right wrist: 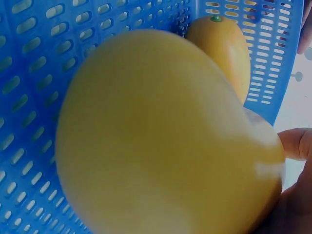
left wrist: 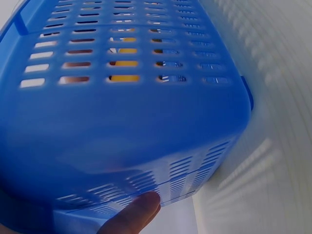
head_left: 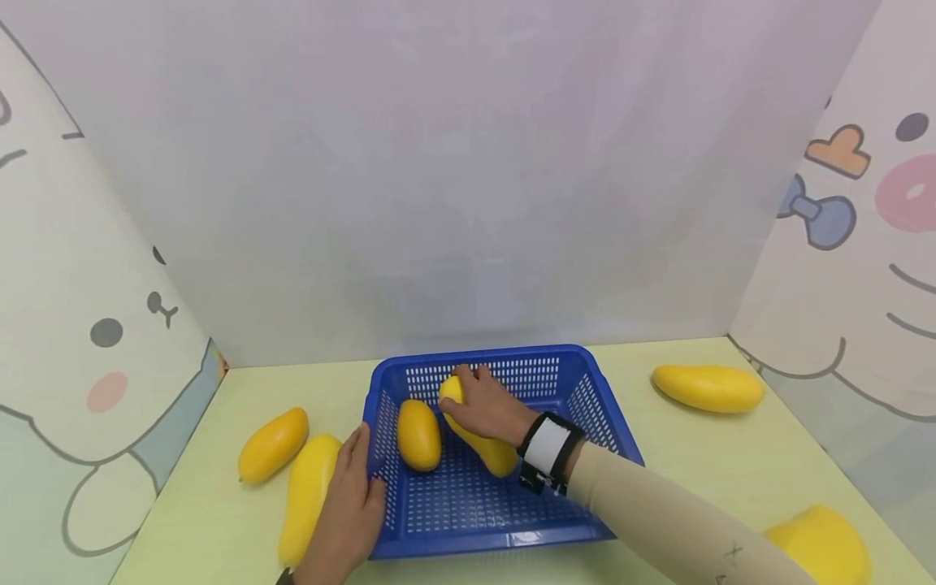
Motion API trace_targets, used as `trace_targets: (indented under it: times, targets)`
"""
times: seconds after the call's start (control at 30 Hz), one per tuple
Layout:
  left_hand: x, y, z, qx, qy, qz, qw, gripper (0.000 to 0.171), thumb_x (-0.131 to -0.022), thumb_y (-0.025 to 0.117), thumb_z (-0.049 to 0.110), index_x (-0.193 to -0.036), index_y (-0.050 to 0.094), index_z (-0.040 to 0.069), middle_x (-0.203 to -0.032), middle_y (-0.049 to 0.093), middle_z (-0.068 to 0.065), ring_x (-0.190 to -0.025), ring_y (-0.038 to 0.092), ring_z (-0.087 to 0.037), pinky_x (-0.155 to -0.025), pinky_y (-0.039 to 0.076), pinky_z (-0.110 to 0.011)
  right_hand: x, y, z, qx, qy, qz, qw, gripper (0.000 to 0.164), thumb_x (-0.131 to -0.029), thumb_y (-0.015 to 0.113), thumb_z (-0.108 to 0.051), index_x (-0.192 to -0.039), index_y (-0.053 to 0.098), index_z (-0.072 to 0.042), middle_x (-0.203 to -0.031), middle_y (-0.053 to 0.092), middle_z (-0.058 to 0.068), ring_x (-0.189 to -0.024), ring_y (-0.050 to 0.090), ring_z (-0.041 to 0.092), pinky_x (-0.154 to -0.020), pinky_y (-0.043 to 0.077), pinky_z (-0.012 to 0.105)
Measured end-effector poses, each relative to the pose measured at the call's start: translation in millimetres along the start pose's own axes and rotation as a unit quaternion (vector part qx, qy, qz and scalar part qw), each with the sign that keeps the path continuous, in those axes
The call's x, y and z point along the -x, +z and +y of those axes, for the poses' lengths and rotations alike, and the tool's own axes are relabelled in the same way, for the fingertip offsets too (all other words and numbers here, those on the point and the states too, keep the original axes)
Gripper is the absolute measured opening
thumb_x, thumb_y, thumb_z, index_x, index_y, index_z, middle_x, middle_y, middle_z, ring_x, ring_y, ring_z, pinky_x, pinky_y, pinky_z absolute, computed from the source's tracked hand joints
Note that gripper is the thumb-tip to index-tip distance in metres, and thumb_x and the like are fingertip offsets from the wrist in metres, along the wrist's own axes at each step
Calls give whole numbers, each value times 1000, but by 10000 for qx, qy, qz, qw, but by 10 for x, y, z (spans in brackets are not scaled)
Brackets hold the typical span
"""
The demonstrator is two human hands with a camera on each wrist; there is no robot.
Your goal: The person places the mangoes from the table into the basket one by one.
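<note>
A blue plastic basket (head_left: pixel 504 540) with slotted walls stands on the table. Inside it, my right hand (head_left: pixel 491 404) grips the narrow upper end of a long yellow mango (head_left: pixel 500 459), whose rounded end (right wrist: pixel 161 136) fills much of the right wrist view. To the left of that fruit lies a shorter orange-yellow fruit (head_left: pixel 419 436) with a green stem spot, also in the basket. My left hand (head_left: pixel 351 504) rests along the basket's left rim, fingers straight. One of its fingers (left wrist: pixel 134 214) shows against the outer wall in the left wrist view.
Left of the basket lie an orange-yellow fruit (head_left: pixel 274 444) and a long yellow mango (head_left: pixel 307 496), close to my left hand. Another yellow mango (head_left: pixel 708 387) lies at the back right. A yellow fruit (head_left: pixel 826 544) is partly behind my right sleeve. A pale wall (head_left: pixel 468 203) closes off the back.
</note>
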State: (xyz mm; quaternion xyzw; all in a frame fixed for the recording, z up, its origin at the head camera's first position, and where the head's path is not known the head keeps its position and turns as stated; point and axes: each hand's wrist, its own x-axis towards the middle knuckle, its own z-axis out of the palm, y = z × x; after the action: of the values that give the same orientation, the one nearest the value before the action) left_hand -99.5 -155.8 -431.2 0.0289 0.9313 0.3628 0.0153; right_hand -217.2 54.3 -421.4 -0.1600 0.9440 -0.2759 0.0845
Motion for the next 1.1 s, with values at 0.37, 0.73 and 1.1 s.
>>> trace_targets:
  times: [0.37,0.73,1.1]
  targets:
    - [-7,10,-5,45,-94,-56,9999,67,-92,39,9,-149,4,8,-153,9,-17,-136,20,-32,-107,21,-50,4,34,-32,-159,177,-7,9997,69,-90,48,-51,-142,29,-10,-137,31,28,-95,53,26,-64,51,34]
    - [-14,10,-5,-20,-132,-86,9999,67,-92,38,9,-149,4,7,-153,8,-17,-136,21,-33,-107,21,-50,8,65,-21,-95,350,47,9993,72,-87,51,-56,-140,32,-11,-132,35,26,-83,54,22,-56,50,31]
    - [-11,2,6,15,-128,-94,9999,67,-92,39,9,-149,4,7,-153,8,-17,-136,20,-32,-107,20,-50,-9,107,-18,-2,537,143,9985,66,-87,51,-59,-134,34,-16,-127,39,23,-69,53,21,-52,47,31]
